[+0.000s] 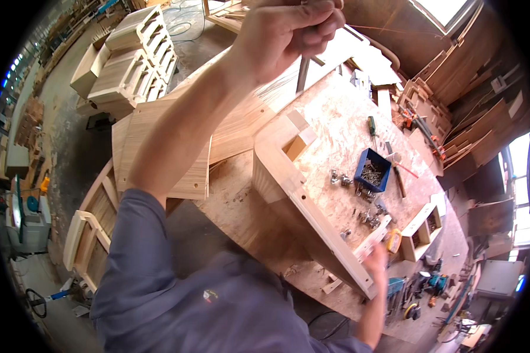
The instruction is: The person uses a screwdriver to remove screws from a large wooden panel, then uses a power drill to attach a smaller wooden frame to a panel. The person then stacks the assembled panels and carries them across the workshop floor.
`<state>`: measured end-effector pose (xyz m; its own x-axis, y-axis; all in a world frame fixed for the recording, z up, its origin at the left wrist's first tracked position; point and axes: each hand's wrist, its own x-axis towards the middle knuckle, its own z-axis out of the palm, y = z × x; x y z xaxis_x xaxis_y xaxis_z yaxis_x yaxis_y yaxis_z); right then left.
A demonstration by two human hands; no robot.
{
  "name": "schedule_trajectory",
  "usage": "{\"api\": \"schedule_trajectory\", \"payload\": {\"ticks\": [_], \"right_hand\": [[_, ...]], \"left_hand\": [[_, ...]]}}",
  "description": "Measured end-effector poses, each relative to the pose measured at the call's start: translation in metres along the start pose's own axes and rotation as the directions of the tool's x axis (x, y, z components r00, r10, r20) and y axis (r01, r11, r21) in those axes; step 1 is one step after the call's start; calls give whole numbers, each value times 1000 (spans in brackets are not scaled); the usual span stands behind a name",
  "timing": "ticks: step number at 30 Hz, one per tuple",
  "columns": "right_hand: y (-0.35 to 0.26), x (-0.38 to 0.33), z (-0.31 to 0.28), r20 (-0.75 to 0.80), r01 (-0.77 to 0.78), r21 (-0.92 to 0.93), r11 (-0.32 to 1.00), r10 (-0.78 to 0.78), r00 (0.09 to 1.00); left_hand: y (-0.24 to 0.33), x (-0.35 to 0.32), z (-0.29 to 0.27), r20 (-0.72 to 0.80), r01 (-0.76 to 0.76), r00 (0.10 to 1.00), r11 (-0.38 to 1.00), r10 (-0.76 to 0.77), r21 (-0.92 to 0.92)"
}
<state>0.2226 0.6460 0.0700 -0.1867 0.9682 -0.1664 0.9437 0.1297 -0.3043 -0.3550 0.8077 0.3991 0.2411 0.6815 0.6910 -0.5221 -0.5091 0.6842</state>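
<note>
My left hand (285,32) is raised at the top of the view. Its fingers are closed around the upper end of a thin dark tool shaft (302,73) that hangs down toward the bench. Below it a light wooden frame (288,182) with a long rail lies on the chipboard workbench (335,126). My right hand (376,263) holds the near corner of that rail at the lower right. The tip of the tool is hidden behind the frame and boards.
A blue bin of screws (372,170) sits on the bench, with loose metal fittings (368,217), a yellow tape measure (393,240) and a small wooden box (421,230) nearby. Slatted furniture frames (132,59) stand stacked at top left. Flat panels (159,147) lean beside the bench.
</note>
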Motion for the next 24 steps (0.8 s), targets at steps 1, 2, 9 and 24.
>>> {"api": "schedule_trajectory", "payload": {"ticks": [1, 2, 9, 24], "right_hand": [[24, -18, 54, -64, 45, 30, 999, -43, 997], [41, -27, 88, 151, -127, -122, 984, 145, 978], [-16, -28, 98, -8, -95, -32, 995, 94, 996], [-80, -57, -101, 64, -325, 876, 356, 583, 810]], "left_hand": [[4, -11, -4, -59, 77, 994, 986, -87, -148], [-3, -21, 1, -101, 96, 987, 958, -127, -270], [-52, -52, -5, -297, 117, 939, 972, -176, -205], [-70, -52, 0, -192, 191, 949, 943, -248, -274]]}}
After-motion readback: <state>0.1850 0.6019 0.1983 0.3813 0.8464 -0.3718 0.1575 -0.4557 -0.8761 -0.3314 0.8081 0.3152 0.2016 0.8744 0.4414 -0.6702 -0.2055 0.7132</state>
